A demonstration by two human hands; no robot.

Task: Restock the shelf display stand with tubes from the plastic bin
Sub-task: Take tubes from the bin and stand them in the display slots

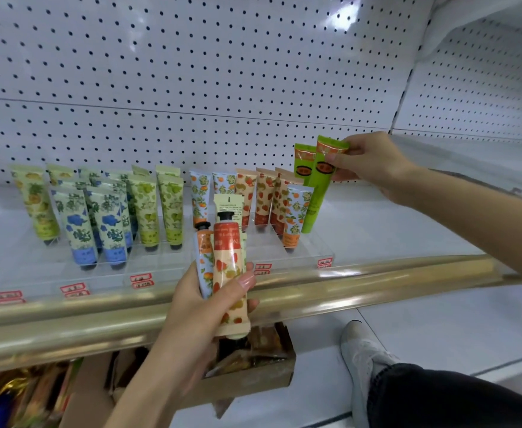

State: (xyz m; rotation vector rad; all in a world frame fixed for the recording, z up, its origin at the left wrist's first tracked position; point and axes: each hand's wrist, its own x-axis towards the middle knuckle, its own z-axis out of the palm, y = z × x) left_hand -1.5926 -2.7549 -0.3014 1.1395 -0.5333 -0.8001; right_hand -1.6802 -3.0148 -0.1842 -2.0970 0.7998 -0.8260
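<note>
Gripping strawberry-print tube (229, 267) and orange-print tube (203, 261) in left hand (198, 307), fingers curled round both, caps up, just in front of gold shelf rail (377, 282). Farther back, pinching crimped top of green tube (321, 183) with right hand (374, 165), holding it upright at right end of clear display stand (312, 253), just beside second green tube (302, 163).

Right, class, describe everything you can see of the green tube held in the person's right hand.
The green tube is glossy bright-green plastic with an orange band near its crimped top and a dark oval mark below. It leans crimp-up at the right end of the clear stand. The right hand pinches its top; another green tube stands beside it.
</note>
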